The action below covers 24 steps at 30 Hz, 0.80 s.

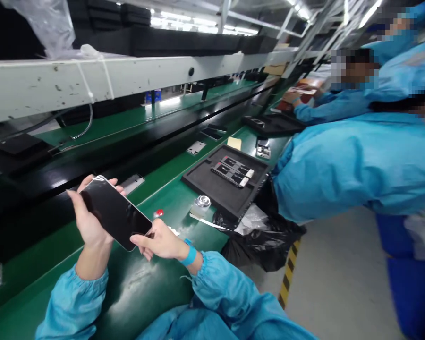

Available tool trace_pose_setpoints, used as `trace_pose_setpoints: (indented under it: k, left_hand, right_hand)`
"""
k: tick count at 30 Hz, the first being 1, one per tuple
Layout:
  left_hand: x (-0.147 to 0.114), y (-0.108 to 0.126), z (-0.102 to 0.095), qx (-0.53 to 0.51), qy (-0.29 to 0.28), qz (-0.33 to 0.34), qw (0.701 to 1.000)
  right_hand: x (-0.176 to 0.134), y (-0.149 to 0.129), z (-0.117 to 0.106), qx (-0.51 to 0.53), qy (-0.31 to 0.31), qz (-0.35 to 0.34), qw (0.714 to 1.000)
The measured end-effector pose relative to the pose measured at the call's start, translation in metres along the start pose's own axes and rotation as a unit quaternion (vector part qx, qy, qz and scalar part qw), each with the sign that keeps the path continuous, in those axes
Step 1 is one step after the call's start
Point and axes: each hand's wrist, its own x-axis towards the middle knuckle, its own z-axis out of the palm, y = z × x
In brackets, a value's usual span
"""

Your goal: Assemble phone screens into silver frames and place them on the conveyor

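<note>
A black phone screen panel point(115, 210) is held tilted above the green bench, its dark glossy face toward me. My left hand point(92, 219) cradles its far left side, thumb along the near edge and fingertips showing past the far edge. At its lower right corner, my right hand point(163, 241) pinches the edge between thumb and fingers; a blue band circles that wrist. Just beyond the panel, a silver phone part point(132, 184) lies on the belt. A small red-topped item point(158, 214) and a clear bottle with a metal cap point(201, 206) stand near my right hand.
On the right, a black foam tray point(198, 177) carries several phone parts point(232, 171). A black plastic bag point(265, 241) hangs off the bench edge. Co-workers in blue sleeves point(357, 165) sit close on the right. A white beam point(127, 75) crosses above the belt.
</note>
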Motion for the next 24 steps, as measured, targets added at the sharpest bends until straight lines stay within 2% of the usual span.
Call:
trace_pose_setpoints:
  k: [2, 5, 8, 11, 13, 15, 18, 21, 22, 24]
  left_hand:
    - [-0.001, -0.001, 0.002, 0.005, 0.019, 0.001, 1.000]
    - [-0.005, -0.003, 0.006, 0.008, 0.045, 0.019, 0.999]
    - [-0.012, -0.008, 0.012, 0.006, 0.049, 0.058, 0.997]
    - [-0.017, -0.017, 0.026, 0.007, 0.046, 0.068, 0.997]
    - [-0.018, -0.026, 0.042, 0.004, 0.031, 0.060, 0.998]
    - [-0.015, -0.036, 0.062, 0.003, -0.005, 0.040, 0.999]
    - [0.004, -0.061, 0.101, -0.005, -0.058, -0.003, 0.998]
    - [0.044, -0.103, 0.139, -0.012, -0.062, -0.026, 0.998]
    - [0.060, -0.122, 0.149, -0.004, -0.048, -0.036, 0.998]
    - [0.095, -0.163, 0.165, 0.051, 0.007, -0.112, 0.992]
  right_hand:
    - [0.001, -0.001, -0.001, 0.011, -0.004, -0.005, 1.000]
    - [0.000, -0.001, -0.001, 0.053, -0.046, -0.029, 0.997]
    - [-0.001, -0.003, -0.005, 0.092, -0.095, -0.037, 0.991]
    - [-0.005, -0.008, -0.019, 0.114, -0.133, -0.023, 0.984]
    - [-0.010, -0.014, -0.033, 0.120, -0.125, -0.007, 0.985]
    - [-0.020, -0.023, -0.050, 0.118, -0.083, -0.004, 0.990]
    - [-0.043, -0.036, -0.085, 0.086, -0.031, -0.029, 0.995]
    - [-0.075, -0.039, -0.144, -0.027, 0.038, -0.068, 0.997]
    - [-0.086, -0.035, -0.170, -0.086, 0.091, -0.079, 0.989]
    - [-0.105, -0.022, -0.229, -0.213, 0.237, -0.075, 0.945]
